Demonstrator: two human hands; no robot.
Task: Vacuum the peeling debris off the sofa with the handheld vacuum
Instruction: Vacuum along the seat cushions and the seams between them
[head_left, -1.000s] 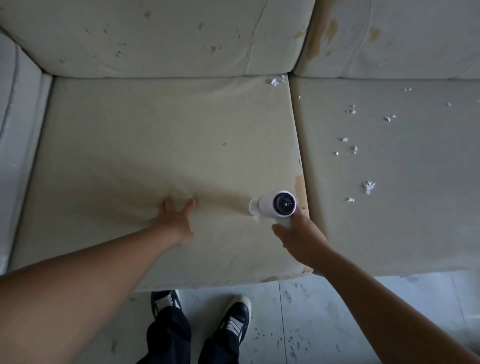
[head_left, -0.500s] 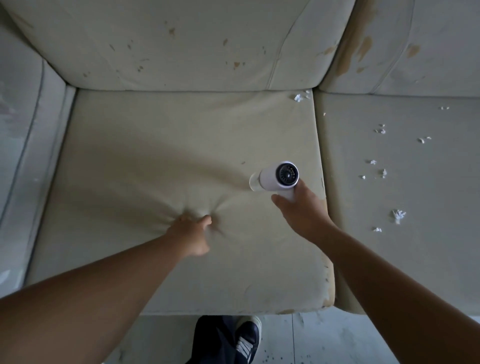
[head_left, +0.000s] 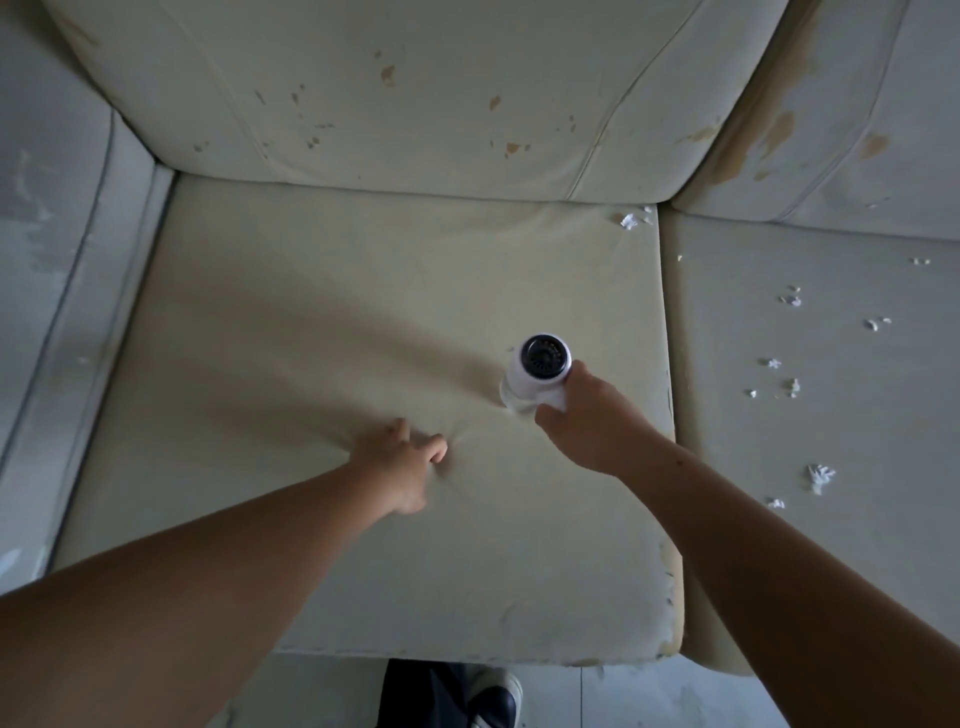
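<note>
Nearest me, below the vacuum (head_left: 540, 371) and off the sofa's front edge, one dark shoe (head_left: 496, 699) shows on the floor.

My left grip (head_left: 402, 460) sits just nearer and left of the vacuum. A second ago it lay flat with its fingers spread. Now the fingers are curled into the cover of the seat cushion (head_left: 337, 312) and creases fan out from them, so I read it as a pinch that pulls the fabric taut.

My right grip (head_left: 587, 421) is wrapped round the vacuum's handle, closed on it. In the last second it has carried the vacuum away from the cushion's front edge toward the back, and tipped it so that the nozzle points down into the cover and the dark rear vent faces me. The cushion round the vacuum looks bare of flakes, so I judge this patch done. The work that remains lies farther off.

Counted:
- One vacuum and two grips.
- Two seat cushions. The vacuum stands on one, and the other cushion (head_left: 831, 545) lies to its right across the seam.
- On that right cushion, about eleven white flakes (head_left: 821, 475), scattered from level with the vacuum to well beyond it.
- One small clump (head_left: 629, 221) beyond the vacuum and a little to its right, in the back corner of my own cushion.
- Farthest off, two back cushions (head_left: 415, 104), both spotted with peeled brown patches.
</note>
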